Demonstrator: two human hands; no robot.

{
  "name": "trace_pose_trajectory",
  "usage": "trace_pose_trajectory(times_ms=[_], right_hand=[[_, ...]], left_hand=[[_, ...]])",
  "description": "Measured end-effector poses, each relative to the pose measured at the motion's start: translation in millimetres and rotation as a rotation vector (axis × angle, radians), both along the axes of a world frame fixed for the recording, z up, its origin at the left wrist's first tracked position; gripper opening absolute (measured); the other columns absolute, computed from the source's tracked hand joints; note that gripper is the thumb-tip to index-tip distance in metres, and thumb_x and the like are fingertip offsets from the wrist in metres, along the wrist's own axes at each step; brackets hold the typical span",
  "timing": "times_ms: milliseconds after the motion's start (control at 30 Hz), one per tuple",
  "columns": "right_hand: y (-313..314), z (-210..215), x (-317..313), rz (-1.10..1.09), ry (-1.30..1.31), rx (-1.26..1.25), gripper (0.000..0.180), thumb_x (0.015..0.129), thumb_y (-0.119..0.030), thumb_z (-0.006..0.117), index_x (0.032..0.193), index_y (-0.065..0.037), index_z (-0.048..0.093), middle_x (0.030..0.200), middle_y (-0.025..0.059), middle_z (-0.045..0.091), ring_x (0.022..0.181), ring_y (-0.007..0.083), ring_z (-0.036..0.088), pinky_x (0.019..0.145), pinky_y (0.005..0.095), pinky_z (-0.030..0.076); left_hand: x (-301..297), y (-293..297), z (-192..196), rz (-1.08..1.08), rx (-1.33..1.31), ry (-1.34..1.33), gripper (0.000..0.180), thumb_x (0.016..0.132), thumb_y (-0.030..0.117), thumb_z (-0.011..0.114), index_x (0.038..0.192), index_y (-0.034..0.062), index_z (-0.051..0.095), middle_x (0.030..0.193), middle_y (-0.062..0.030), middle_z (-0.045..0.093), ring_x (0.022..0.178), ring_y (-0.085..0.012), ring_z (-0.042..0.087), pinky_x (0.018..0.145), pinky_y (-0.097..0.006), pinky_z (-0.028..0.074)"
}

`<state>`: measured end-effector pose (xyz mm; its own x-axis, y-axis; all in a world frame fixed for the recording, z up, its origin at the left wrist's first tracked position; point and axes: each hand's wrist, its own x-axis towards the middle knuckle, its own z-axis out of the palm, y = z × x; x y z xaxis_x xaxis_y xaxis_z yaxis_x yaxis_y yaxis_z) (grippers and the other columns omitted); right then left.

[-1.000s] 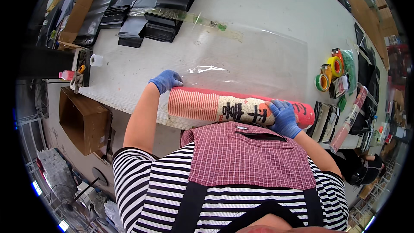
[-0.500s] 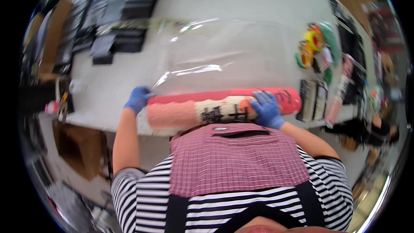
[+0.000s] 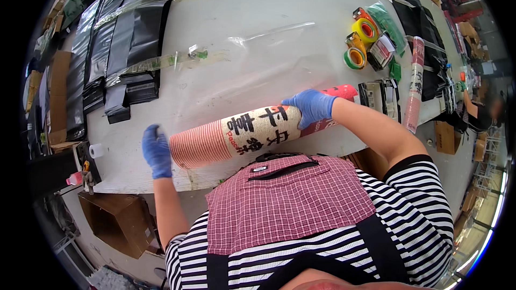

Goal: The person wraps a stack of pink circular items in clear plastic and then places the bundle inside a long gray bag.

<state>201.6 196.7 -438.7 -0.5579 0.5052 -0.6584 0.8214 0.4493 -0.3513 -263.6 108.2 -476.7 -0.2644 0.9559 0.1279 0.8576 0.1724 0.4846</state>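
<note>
Our roll (image 3: 252, 129) has swung since the earlier frame, its right end now angled farther forward. Its long axis runs slantwise, rising from beside our left hand (image 3: 156, 151) to beyond our right hand (image 3: 314, 108). Our right is nearer, clasped over the roll toward that forward end. Our left, loosely bent and gripping nothing we can see, is just outside the other end; we cannot tell whether they touch. Clear film (image 3: 290, 56) lies ahead of our right.

Stripes, red and cream, on the roll (image 3: 244, 129), black characters over its cream middle! Blue gloved hands (image 3: 156, 154), a maroon-and-white checked apron (image 3: 290, 198), black-and-white striped shirt (image 3: 411, 204), whitish bench (image 3: 263, 0)
</note>
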Motion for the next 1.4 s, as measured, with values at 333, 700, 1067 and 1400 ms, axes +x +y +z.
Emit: trace_pose_trajectory(times_ms=[333,700,1067,1400], right_hand=[[58,-2,9,-0.126,0.234,-0.275,0.080,0.065,-0.022,0.085,0.137,-0.013,0.054,0.125,0.0148,0.065,0.114,0.0326,0.062,0.095,0.0400,0.048],[-5,-71,9,-0.088,0.207,1.070,0.094,0.065,-0.036,0.085,0.145,-0.014,0.043,0.144,0.0143,0.046,0.137,0.0307,0.041,0.115,0.0552,0.023],[63,-13,-4,-0.039,0.196,0.423,0.054,0.064,-0.027,0.078,0.113,-0.013,0.062,0.096,0.0168,0.070,0.091,0.0358,0.069,0.077,0.0462,0.054],[-37,2,15,-0.022,0.191,-0.167,0.085,0.062,-0.028,0.082,0.138,-0.006,0.050,0.110,0.0228,0.066,0.101,0.0381,0.065,0.090,0.0425,0.052]], left_hand=[[189,40,16,-0.682,-0.334,0.320,0.114,0.051,0.047,0.091,0.145,0.0127,0.038,0.141,-0.0174,0.047,0.132,-0.0360,0.043,0.113,-0.053,0.028],[179,123,24,-0.896,-0.593,0.112,0.109,0.052,0.042,0.093,0.142,0.0048,0.043,0.128,-0.0191,0.057,0.121,-0.0367,0.053,0.105,-0.043,0.042],[190,113,37,-0.719,-0.434,0.257,0.078,0.058,0.039,0.086,0.120,0.0063,0.053,0.103,-0.0207,0.066,0.094,-0.0381,0.065,0.084,-0.047,0.053],[184,33,26,-0.912,-0.968,-0.090,0.076,0.059,0.045,0.086,0.119,0.0053,0.061,0.104,-0.0204,0.070,0.095,-0.0366,0.068,0.082,-0.043,0.054]])
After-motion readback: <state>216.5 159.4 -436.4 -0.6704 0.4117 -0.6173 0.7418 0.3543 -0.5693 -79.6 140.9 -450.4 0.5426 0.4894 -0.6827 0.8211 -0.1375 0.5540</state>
